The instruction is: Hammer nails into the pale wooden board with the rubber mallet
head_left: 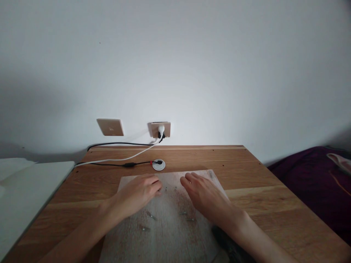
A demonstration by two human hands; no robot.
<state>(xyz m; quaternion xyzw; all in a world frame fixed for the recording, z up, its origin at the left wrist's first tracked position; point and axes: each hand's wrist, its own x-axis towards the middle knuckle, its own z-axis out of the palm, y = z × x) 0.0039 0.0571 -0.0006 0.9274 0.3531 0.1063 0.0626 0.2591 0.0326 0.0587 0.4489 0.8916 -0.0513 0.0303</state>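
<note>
A whitish, worn wooden board (161,241) lies flat on the wooden table. My left hand (145,186) is over the board's upper left part, its fingers curled together. My right hand (201,190) is over the upper right part, also with curled fingers; a small bright spot shows at its fingertips. Whatever either hand pinches is too small or hidden to name. Between the hands, two tiny dark specks (176,188) show on the board, perhaps small fasteners. Nearer to me lie several small metal pieces like screws, among them one on the left (145,228) and one on the right (191,219).
A dark, blurred object (227,241) lies partly beneath my right forearm. Behind the board, a round white pad (158,165) has a black cable (109,164) on it. A white cable (123,159) runs to the wall socket (153,130). Purple fabric (307,175) is at right.
</note>
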